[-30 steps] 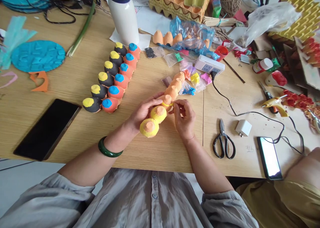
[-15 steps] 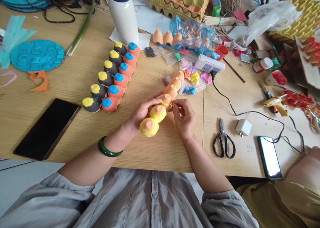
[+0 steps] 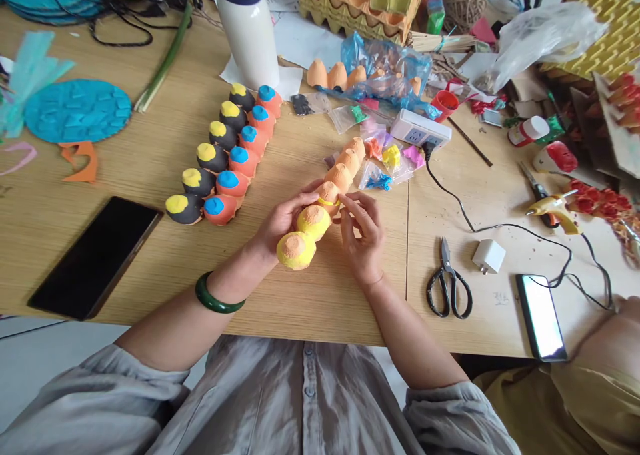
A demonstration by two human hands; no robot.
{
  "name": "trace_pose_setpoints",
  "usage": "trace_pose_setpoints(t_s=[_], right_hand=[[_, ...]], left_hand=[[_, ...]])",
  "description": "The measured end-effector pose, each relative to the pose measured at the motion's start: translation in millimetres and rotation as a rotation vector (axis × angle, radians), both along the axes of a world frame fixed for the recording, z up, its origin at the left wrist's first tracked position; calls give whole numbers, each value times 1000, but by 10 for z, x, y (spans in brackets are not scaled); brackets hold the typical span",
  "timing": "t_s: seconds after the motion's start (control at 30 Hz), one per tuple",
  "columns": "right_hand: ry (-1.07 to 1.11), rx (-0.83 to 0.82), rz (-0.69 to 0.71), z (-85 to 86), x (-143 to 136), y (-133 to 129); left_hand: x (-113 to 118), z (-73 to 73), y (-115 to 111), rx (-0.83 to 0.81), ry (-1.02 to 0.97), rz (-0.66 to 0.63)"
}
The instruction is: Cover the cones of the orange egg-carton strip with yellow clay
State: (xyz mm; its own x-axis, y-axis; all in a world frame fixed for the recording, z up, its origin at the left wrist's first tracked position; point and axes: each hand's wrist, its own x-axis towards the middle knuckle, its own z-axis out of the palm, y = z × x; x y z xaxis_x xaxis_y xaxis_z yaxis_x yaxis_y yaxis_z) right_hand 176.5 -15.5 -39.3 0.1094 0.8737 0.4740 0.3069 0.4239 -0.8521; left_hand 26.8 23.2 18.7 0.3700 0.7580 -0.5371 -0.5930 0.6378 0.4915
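A strip of orange egg-carton cups (image 3: 340, 175) lies slantwise in the middle of the wooden table (image 3: 150, 148). Its two nearest cups (image 3: 305, 235) are coated yellow around their orange tips. My left hand (image 3: 283, 222) grips the strip from the left side, thumb over the third cup. My right hand (image 3: 363, 238) touches the same cup from the right, fingertips pinching a bit of yellow material against it. A green bangle (image 3: 215, 297) circles my left wrist.
A painted double row of black and orange cups (image 3: 225, 158) lies to the left, a black phone (image 3: 95, 255) nearer the edge. Scissors (image 3: 447, 282), a white charger (image 3: 487, 255), a lit phone (image 3: 540, 315), a glue gun (image 3: 553, 208) and a power strip (image 3: 420, 128) sit right. Another person's arm (image 3: 605, 335) enters at lower right.
Both hands and the strip shifted slightly up and left. My right fingers moved from pinching beside the third cup to pressing on it.
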Motion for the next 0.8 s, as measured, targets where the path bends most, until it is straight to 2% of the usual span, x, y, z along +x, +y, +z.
trace_pose_setpoints(t_s=[0.13, 0.37, 0.6, 0.7, 0.8], right_hand=[[-81, 46, -2, -34, -9, 2], [12, -12, 72, -80, -52, -53], [-141, 89, 25, -78, -54, -55], [-247, 172, 3, -52, -64, -57], [-327, 166, -22, -32, -73, -67]], left_hand=[[-23, 25, -6, 10, -10, 5], [-22, -36, -14, 33, 47, -22], [2, -150, -50, 197, 52, 36], [3, -173, -59, 224, 35, 39], [0, -199, -52, 222, 51, 31]])
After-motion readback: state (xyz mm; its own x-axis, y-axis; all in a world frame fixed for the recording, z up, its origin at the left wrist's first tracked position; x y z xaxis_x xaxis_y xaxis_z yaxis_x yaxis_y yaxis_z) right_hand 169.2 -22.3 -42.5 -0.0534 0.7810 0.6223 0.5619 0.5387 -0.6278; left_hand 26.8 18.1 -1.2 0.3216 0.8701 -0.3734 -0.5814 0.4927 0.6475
